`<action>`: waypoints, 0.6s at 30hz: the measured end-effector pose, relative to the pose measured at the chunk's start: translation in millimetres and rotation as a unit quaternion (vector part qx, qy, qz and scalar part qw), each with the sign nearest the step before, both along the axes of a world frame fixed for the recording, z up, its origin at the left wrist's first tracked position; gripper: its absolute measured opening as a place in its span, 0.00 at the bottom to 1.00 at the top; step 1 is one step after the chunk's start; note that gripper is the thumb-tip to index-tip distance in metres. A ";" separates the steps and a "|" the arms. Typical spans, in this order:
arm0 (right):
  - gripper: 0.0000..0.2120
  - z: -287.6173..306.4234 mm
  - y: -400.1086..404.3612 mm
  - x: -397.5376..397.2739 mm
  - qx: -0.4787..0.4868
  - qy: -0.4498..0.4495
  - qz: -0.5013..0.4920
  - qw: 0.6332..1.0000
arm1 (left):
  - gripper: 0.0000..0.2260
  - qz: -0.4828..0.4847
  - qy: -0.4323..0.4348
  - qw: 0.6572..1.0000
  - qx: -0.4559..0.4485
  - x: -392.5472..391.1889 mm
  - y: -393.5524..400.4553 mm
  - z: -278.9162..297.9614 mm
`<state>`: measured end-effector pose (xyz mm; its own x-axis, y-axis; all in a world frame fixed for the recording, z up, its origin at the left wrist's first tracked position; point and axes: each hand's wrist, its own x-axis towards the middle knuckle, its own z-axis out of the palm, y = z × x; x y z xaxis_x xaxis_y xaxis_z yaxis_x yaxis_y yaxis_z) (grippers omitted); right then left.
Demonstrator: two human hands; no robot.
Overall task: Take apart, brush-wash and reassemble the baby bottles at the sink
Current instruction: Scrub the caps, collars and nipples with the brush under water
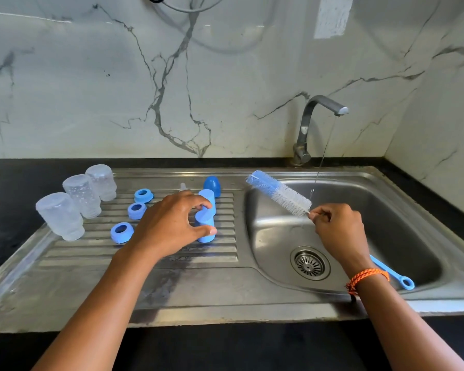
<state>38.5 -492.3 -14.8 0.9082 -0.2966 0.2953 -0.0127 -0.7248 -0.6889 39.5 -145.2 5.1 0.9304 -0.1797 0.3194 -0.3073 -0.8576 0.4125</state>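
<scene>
Cap (pixel 205 228) between left hand (pixel 169 228) fingers; right hand (pixel 338 231) holds brush (pixel 279 192)

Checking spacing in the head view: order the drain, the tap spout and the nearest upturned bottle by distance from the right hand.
From the right hand:
1. Drain, just below it in the sink bowl.
2. Tap spout, above it at the back.
3. Nearest upturned bottle, far left on the draining board.

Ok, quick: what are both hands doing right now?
Left hand: fingers curled around a light blue cap on the drainboard.
Right hand: gripping the bottle brush over the sink.
</scene>
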 end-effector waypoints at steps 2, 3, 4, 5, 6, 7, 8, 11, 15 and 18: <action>0.09 -0.9 -0.2 -0.3 -0.002 0.002 0.001 1.000 | 0.23 0.000 -0.032 0.999 0.001 -1.2 -1.0 2.7; 0.08 -1.5 -0.5 -0.2 -0.003 0.003 0.001 1.000 | 0.22 0.000 -0.048 0.999 0.001 -0.7 -2.7 4.4; 0.08 -2.1 -0.4 0.1 -0.003 0.003 0.002 1.000 | 0.20 0.001 -0.060 0.998 0.000 0.1 -4.9 6.2; 0.08 -2.3 -0.1 0.7 -0.004 0.000 0.002 1.000 | 0.19 0.003 -0.070 0.998 -0.004 1.0 -7.9 8.1; 0.08 -2.3 0.5 1.1 -0.006 -0.003 0.003 1.000 | 0.17 0.004 -0.078 0.997 -0.013 2.2 -11.8 10.2; 0.08 -2.2 1.0 1.7 -0.006 -0.006 0.003 1.000 | 0.16 0.002 -0.088 0.996 -0.024 3.3 -17.1 12.5; 0.08 -2.1 1.4 1.9 -0.006 -0.008 0.002 1.000 | 0.14 -0.003 -0.099 0.994 -0.036 4.2 -23.5 15.0; 0.08 -0.9 0.3 3.3 -0.001 -0.017 -0.004 1.000 | 0.07 -0.021 -0.135 0.989 -0.058 8.4 -52.9 20.7; 0.07 5.3 -11.7 5.3 0.016 -0.034 -0.022 0.999 | 0.04 -0.026 -0.151 0.984 -0.090 24.3 -106.6 20.4; 0.08 12.3 -31.2 8.2 0.024 -0.043 -0.053 0.997 | 0.05 -0.031 -0.098 0.985 -0.135 43.9 -146.7 14.6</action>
